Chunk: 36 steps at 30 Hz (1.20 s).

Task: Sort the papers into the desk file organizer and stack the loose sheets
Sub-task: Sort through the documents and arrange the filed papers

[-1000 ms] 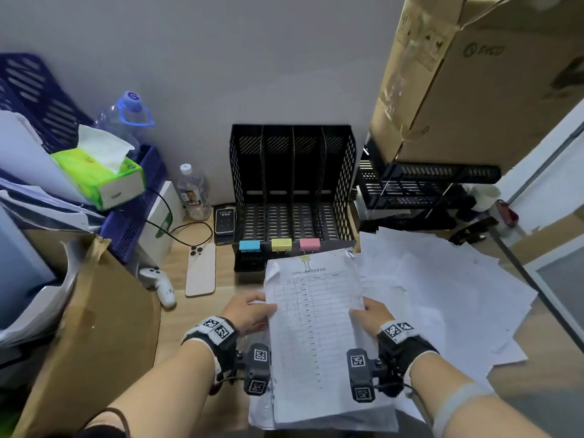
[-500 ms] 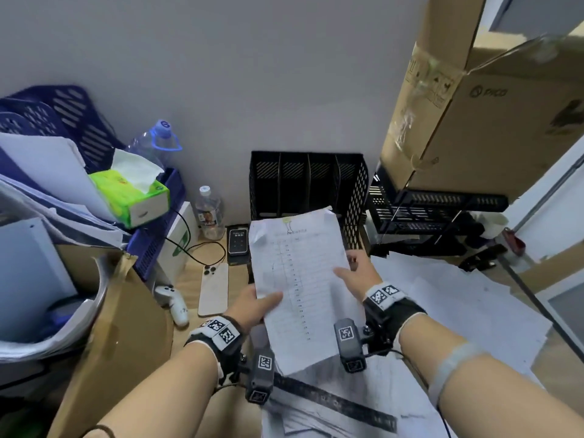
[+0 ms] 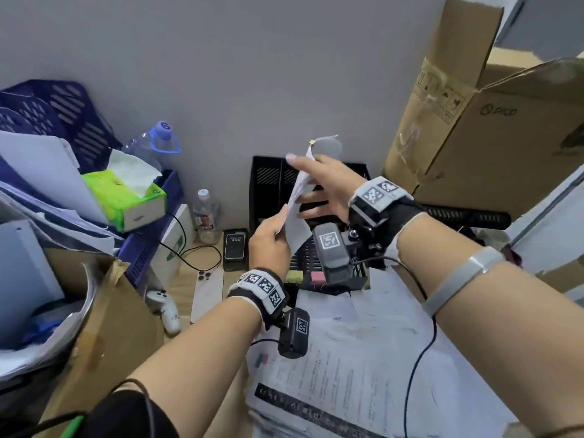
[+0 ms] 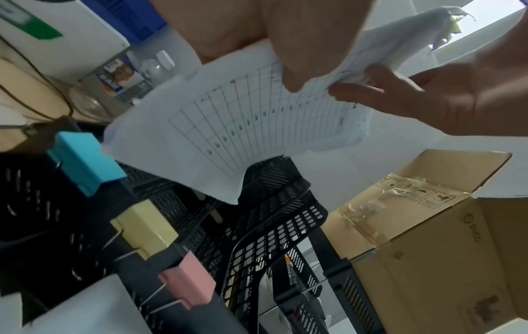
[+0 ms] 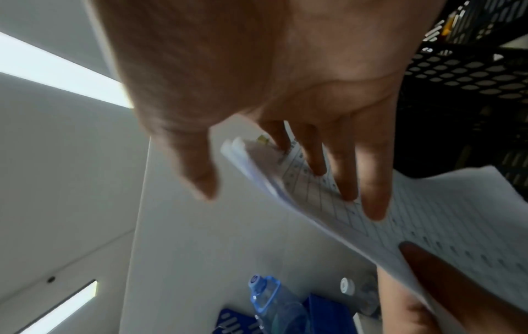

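Observation:
A clipped sheaf of printed table sheets (image 3: 297,216) (image 4: 228,126) (image 5: 428,214) stands nearly upright, edge-on to me, above the black desk file organizer (image 3: 268,181) (image 4: 271,214). A small yellow clip (image 3: 312,142) sits at its top corner. My left hand (image 3: 268,238) pinches its lower edge. My right hand (image 3: 319,188) (image 5: 285,67) holds the upper part, fingers (image 5: 374,198) lying on the printed side and the thumb on the other side. Blue (image 4: 85,162), yellow (image 4: 145,228) and pink (image 4: 188,287) binder clips sit on the organizer's front lip. Loose sheets (image 3: 363,343) lie spread on the desk below my arms.
A big cardboard box (image 3: 489,137) rests on a black tray rack (image 3: 467,216) at the right. At the left are blue baskets (image 3: 63,121), a tissue box (image 3: 126,197), bottles (image 3: 207,216), a phone (image 3: 207,289), a white controller (image 3: 166,308) and a brown cardboard flap (image 3: 104,327).
The sheaf went from lying flat over the pile to raised and turned upright above the organizer. My right hand climbed to its top; my left hand followed at the bottom edge.

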Each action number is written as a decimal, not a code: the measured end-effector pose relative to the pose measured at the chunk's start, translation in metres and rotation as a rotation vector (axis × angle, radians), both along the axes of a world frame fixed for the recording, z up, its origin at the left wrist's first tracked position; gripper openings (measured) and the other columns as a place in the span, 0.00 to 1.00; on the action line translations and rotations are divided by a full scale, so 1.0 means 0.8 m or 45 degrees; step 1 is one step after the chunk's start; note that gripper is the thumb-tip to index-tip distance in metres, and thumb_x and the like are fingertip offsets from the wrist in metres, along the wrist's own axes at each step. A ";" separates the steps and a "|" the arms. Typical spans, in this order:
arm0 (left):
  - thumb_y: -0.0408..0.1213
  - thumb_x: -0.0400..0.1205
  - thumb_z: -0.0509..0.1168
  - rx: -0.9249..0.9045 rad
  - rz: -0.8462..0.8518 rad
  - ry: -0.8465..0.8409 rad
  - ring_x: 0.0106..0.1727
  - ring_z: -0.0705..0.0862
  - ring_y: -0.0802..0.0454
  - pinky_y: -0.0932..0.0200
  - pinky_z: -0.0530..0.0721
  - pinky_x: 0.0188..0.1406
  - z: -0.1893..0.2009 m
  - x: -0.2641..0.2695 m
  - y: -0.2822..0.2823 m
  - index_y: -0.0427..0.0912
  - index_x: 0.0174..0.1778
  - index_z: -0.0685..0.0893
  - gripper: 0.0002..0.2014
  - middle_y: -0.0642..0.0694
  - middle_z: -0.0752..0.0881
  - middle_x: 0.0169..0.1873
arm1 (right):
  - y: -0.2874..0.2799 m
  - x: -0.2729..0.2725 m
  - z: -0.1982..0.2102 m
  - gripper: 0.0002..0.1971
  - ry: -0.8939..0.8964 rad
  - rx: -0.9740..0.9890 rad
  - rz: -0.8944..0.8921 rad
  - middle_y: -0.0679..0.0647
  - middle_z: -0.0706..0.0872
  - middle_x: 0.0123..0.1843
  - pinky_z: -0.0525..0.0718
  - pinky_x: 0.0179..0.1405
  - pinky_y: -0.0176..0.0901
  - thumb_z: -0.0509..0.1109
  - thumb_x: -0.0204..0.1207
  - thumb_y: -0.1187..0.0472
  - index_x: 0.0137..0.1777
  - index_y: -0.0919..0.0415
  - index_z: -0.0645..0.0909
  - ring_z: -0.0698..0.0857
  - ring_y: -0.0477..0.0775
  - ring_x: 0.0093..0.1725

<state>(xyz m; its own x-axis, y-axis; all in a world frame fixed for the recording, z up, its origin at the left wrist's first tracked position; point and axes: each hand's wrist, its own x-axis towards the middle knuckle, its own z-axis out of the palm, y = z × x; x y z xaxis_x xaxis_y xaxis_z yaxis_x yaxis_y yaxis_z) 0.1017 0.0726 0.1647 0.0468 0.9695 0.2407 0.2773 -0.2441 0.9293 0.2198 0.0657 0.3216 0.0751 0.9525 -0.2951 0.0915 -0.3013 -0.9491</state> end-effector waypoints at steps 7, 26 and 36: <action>0.22 0.81 0.61 -0.128 0.026 -0.007 0.66 0.76 0.54 0.63 0.72 0.71 -0.025 0.032 0.005 0.55 0.85 0.67 0.37 0.48 0.73 0.70 | 0.037 0.042 -0.023 0.36 -0.217 0.116 0.060 0.55 0.72 0.75 0.90 0.37 0.65 0.53 0.72 0.80 0.75 0.47 0.72 0.78 0.73 0.64; 0.35 0.75 0.72 -0.410 -0.130 -0.184 0.71 0.73 0.52 0.45 0.75 0.76 -0.063 0.020 0.006 0.68 0.85 0.47 0.51 0.50 0.65 0.77 | 0.046 0.051 -0.008 0.32 -0.202 0.266 0.187 0.59 0.84 0.63 0.89 0.29 0.50 0.55 0.69 0.77 0.67 0.48 0.81 0.87 0.64 0.50; 0.31 0.77 0.66 -0.334 -0.246 0.062 0.69 0.69 0.51 0.56 0.67 0.74 -0.065 0.041 -0.008 0.65 0.85 0.55 0.44 0.48 0.66 0.68 | 0.019 0.090 -0.012 0.28 -0.482 0.213 -0.121 0.53 0.83 0.60 0.91 0.29 0.54 0.54 0.72 0.73 0.68 0.49 0.78 0.86 0.60 0.53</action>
